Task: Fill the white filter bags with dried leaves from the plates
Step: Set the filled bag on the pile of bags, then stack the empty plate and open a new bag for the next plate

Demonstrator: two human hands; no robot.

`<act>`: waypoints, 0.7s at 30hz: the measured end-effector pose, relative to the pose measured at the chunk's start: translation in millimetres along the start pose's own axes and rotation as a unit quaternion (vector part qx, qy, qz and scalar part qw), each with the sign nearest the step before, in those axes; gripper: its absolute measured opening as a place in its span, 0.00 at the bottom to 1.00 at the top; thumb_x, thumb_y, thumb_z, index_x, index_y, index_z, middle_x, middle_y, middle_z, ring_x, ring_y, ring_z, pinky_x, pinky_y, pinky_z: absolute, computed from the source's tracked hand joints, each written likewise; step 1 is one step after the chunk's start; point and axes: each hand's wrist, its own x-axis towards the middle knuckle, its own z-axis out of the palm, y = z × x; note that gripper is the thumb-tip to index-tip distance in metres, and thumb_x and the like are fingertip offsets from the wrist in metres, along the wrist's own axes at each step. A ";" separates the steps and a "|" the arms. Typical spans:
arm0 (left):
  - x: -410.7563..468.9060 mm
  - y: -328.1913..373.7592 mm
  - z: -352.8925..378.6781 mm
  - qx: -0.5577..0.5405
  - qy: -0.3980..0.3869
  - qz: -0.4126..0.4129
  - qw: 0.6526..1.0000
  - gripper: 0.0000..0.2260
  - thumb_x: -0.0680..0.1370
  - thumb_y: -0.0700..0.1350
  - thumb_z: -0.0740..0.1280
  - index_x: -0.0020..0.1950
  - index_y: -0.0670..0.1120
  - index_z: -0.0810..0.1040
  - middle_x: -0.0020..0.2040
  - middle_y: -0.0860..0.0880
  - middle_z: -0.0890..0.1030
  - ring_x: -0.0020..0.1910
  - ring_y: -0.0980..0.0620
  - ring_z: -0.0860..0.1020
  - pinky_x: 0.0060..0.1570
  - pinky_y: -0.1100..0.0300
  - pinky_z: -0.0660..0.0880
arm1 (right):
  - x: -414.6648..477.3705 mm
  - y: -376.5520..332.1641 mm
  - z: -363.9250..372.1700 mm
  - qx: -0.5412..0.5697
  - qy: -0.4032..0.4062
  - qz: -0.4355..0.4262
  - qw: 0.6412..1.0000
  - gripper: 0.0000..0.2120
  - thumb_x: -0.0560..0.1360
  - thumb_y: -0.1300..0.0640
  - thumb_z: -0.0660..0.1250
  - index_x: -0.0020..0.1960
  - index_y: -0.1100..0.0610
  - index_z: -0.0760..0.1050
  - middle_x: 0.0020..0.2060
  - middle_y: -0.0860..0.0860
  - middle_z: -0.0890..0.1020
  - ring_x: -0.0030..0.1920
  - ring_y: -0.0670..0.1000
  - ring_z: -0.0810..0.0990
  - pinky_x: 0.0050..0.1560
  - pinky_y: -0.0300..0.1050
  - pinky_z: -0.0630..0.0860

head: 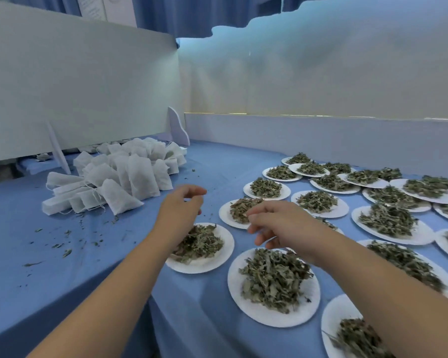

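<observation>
The left hand (181,205) hovers over the blue desk (23,223) with its fingers loosely curled and nothing in them. The pile of white filter bags (130,177) lies just beyond it, to its left. The right hand (277,223) hangs over the plates (282,319) of dried leaves (274,277), fingers curled downward; whether it holds any leaves cannot be told.

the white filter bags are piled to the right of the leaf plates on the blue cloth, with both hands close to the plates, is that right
Not quite. The head view shows the white filter bags piled to the left of the plates, not the right. The rest holds: everything lies on the blue cloth, and the left hand and right hand are close to the plates.
</observation>
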 end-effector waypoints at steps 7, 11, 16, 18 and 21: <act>-93.0 65.2 91.6 -0.083 -0.177 0.068 0.978 0.12 0.77 0.42 0.66 0.41 0.58 0.81 0.30 0.57 0.79 0.28 0.57 0.75 0.30 0.65 0.72 | -92.8 21.1 -66.7 0.062 0.047 -0.027 0.997 0.06 0.77 0.58 0.66 0.52 0.56 0.79 0.37 0.52 0.84 0.34 0.50 0.81 0.33 0.41 0.75; -145.1 92.4 141.2 -0.124 -0.265 0.082 0.953 0.13 0.77 0.41 0.66 0.44 0.60 0.80 0.34 0.56 0.79 0.31 0.57 0.77 0.31 0.62 0.72 | -154.4 36.2 -107.1 0.074 0.094 -0.021 0.993 0.04 0.78 0.60 0.65 0.51 0.58 0.79 0.36 0.53 0.82 0.33 0.51 0.79 0.34 0.42 0.74; -202.2 116.8 185.0 -0.114 -0.347 0.087 0.927 0.12 0.76 0.42 0.66 0.45 0.61 0.80 0.34 0.57 0.77 0.29 0.57 0.75 0.29 0.65 0.72 | -234.3 58.6 -155.9 0.022 0.166 0.024 0.986 0.05 0.77 0.60 0.65 0.50 0.57 0.80 0.37 0.53 0.84 0.34 0.50 0.80 0.33 0.40 0.74; -225.3 124.5 197.9 -0.087 -0.371 0.108 0.918 0.11 0.76 0.43 0.66 0.46 0.61 0.79 0.35 0.57 0.77 0.29 0.56 0.75 0.27 0.68 0.70 | -265.2 71.0 -171.9 -0.053 0.203 0.048 0.977 0.05 0.76 0.59 0.65 0.49 0.54 0.79 0.35 0.50 0.84 0.32 0.48 0.80 0.31 0.39 0.74; -257.8 133.9 210.2 -0.053 -0.378 0.162 0.910 0.08 0.76 0.46 0.65 0.46 0.60 0.78 0.41 0.63 0.77 0.32 0.62 0.74 0.30 0.72 0.68 | -303.0 93.1 -192.7 -0.215 0.276 0.078 0.934 0.05 0.75 0.54 0.66 0.43 0.46 0.79 0.35 0.45 0.82 0.34 0.46 0.81 0.35 0.44 0.77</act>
